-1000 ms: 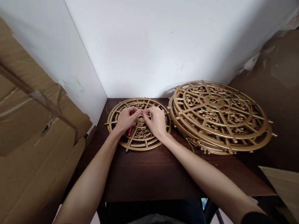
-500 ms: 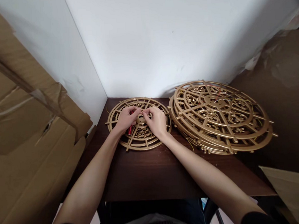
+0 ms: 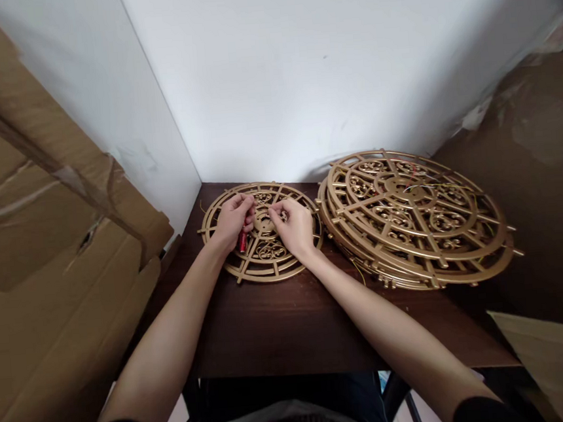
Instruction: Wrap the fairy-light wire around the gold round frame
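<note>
A round gold openwork disc (image 3: 265, 265) lies flat on the dark wooden table (image 3: 292, 328) near the back left. My left hand (image 3: 233, 219) rests on the disc's left half with its fingers curled round a small red tool (image 3: 242, 242), whose end pokes out below the palm. My right hand (image 3: 293, 227) lies on the disc's right half, fingertips pinched together near the centre hub (image 3: 265, 224). What the right fingers pinch is too small to make out. The two hands are slightly apart over the hub.
A stack of larger gold openwork discs (image 3: 417, 219) with thin coloured wires sits at the right of the table. Folded brown cardboard (image 3: 44, 258) leans along the left. A white wall (image 3: 299, 71) closes the back. A brown covered mass (image 3: 544, 168) stands at the right.
My left hand has drawn back to the left, away from the hub and from my right fingertips, still holding the red tool. My right hand has hardly moved.
</note>
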Motion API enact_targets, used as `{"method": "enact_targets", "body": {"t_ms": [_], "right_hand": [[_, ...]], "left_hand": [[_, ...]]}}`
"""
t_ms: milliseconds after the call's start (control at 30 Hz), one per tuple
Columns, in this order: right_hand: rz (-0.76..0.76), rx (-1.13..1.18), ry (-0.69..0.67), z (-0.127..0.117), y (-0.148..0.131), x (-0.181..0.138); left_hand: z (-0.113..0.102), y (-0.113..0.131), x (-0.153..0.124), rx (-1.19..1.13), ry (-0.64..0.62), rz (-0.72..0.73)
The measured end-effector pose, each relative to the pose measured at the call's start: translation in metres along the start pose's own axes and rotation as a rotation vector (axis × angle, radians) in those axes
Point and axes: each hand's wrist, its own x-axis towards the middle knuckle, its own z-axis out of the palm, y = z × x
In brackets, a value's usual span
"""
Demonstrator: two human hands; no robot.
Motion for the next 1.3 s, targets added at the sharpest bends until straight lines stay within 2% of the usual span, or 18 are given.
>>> {"method": "enact_targets", "body": {"t_ms": [367,800,1300], "right_hand": [[0.034,0.078,0.031,0.001,0.001,0.001],[0.084,0.126,0.059,0.001,0.001,0.001],[0.225,0.256,0.079,0.005,0.01,0.003]], "left_hand": [[-0.001,0.003,0.004,-0.135,0.103,-0.031],[-0.004,0.008,0.006,-0.308,0.117,-0.114],[-0.005,0.009,0.007,-0.396,0.168,-0.168]]}}
